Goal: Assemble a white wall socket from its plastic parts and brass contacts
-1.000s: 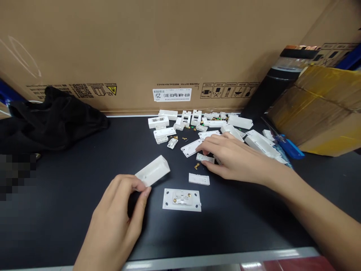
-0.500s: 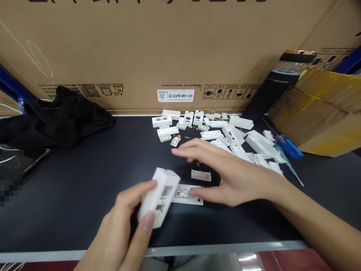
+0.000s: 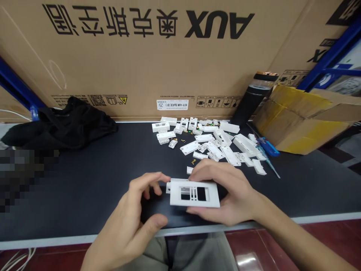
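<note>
A white plastic housing with two rectangular windows is tilted above the front of the black mat. My right hand grips it, with the thumb along the lower edge and the fingers over the upper edge. Behind its left end shows the corner of a flat white plate; the rest of that plate is hidden. My left hand is open beside the left end, thumb and fingers apart. Its index fingertip is at the plate corner; whether it touches, I cannot tell. Just behind my right fingers lies a small white piece, partly hidden.
Several white plastic parts and small brass pieces are spread on the black mat. At the right are blue screwdrivers, a black bottle and a taped carton. Black cloth lies at the left. A large cardboard box stands behind.
The housing has passed from my left hand to my right and turned to lie lengthwise. My left hand has opened. The flat plate on the mat is now mostly hidden; the view has shifted.
</note>
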`<act>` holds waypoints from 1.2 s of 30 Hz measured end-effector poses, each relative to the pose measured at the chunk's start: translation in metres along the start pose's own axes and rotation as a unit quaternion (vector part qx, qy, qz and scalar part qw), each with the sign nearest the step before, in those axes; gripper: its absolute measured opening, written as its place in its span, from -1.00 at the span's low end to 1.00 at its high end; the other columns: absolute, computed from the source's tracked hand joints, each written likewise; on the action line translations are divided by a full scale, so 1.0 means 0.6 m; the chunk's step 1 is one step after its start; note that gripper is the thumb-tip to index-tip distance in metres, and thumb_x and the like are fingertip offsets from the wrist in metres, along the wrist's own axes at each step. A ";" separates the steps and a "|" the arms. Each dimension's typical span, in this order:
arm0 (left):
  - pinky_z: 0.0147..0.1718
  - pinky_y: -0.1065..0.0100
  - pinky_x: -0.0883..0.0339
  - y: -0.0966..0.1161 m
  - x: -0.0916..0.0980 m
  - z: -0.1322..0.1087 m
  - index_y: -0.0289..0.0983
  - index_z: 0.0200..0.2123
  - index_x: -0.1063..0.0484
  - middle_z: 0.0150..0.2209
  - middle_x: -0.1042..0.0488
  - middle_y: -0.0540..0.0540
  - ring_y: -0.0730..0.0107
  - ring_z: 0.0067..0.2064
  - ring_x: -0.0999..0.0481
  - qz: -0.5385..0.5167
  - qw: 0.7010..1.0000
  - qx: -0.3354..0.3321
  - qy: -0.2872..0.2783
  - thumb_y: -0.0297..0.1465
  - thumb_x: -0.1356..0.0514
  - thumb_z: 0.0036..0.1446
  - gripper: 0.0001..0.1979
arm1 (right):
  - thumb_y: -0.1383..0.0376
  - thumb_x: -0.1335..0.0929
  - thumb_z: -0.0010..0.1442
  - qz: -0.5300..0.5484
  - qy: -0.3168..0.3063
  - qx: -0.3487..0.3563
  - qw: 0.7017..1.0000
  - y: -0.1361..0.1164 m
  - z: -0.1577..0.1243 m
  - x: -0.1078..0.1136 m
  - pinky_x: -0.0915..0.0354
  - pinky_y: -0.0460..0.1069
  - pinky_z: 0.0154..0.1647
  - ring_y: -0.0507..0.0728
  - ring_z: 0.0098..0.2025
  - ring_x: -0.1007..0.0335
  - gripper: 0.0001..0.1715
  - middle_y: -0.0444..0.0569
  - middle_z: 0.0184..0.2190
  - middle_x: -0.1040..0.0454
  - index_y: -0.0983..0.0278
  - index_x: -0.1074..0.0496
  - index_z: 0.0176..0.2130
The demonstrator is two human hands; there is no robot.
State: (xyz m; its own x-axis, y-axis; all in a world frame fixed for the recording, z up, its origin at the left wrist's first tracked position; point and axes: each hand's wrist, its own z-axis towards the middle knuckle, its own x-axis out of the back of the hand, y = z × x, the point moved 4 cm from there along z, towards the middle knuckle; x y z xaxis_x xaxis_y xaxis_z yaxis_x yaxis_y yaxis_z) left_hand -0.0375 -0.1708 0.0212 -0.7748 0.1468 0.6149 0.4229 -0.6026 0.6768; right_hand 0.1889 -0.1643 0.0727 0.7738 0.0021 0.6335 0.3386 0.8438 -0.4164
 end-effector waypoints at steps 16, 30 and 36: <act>-0.36 0.44 -0.36 0.015 0.006 0.008 -0.18 -0.25 -0.14 -0.11 -0.62 -0.06 0.41 -0.32 -0.57 -0.105 0.988 0.114 0.028 -0.36 -0.28 0.18 -0.71 | 0.25 -0.33 0.34 -0.138 0.012 -0.204 0.969 0.071 -0.006 0.043 -0.36 0.02 -0.17 0.12 -0.23 -0.50 -0.85 0.00 -0.23 -0.60 0.26 -0.47 -0.15; -0.35 0.34 -0.49 0.009 0.016 0.008 -0.25 -0.02 -0.43 -0.32 -0.64 -0.07 0.29 -0.38 -0.62 -0.151 0.952 0.208 0.168 -0.22 -0.15 0.29 -0.70 | 0.53 -0.39 -0.03 -0.202 -0.236 -0.234 0.921 0.234 0.130 -0.005 -0.32 0.01 -0.25 0.19 -0.27 -0.54 -0.77 0.06 -0.30 -0.66 0.33 -0.58 -0.33; -0.50 0.38 -0.20 -0.017 0.022 0.004 -0.26 0.05 -0.45 -0.52 -0.41 0.06 0.41 -0.53 -0.34 -0.117 0.965 0.207 0.110 -0.18 -0.07 0.35 -0.63 | 0.53 -0.40 -0.02 -0.183 -0.258 -0.235 0.919 0.224 0.134 0.010 -0.37 -0.02 -0.18 0.16 -0.25 -0.58 -0.75 0.00 -0.32 -0.66 0.33 -0.59 -0.30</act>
State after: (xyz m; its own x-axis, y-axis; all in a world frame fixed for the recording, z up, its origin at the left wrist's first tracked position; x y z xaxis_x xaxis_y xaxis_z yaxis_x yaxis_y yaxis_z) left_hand -0.0510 -0.1608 0.0233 -0.9338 0.0430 0.3552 0.3402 -0.2007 0.9187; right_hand 0.1963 -0.0078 0.0729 0.2454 0.1205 0.9619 0.8141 0.5131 -0.2720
